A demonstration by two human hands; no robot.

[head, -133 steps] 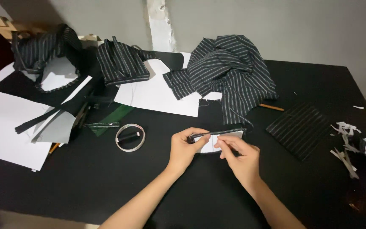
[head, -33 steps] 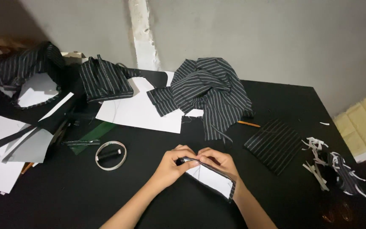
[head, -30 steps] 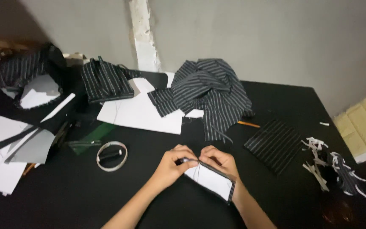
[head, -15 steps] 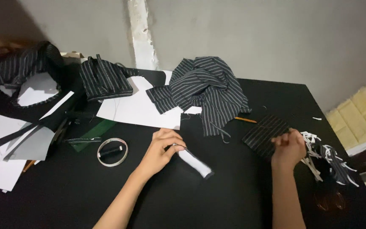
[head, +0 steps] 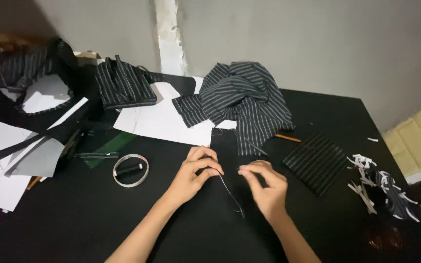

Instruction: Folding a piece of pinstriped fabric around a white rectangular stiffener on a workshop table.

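Right hand (head: 265,187) back from the table's right side, beside left hand (head: 194,171), white-lined piece gone

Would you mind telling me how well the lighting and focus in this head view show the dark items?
Head view: dim, soft lighting; the black piece between the left hand and right hand blends into the black table; striped fabric pile stays readable; fingers slightly blurred.

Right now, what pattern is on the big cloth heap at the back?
The cloth heap is dark with thin pale stripes, clearest in the head view.

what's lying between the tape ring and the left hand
Nothing: the head view shows only bare black table between the tape ring and the left hand.
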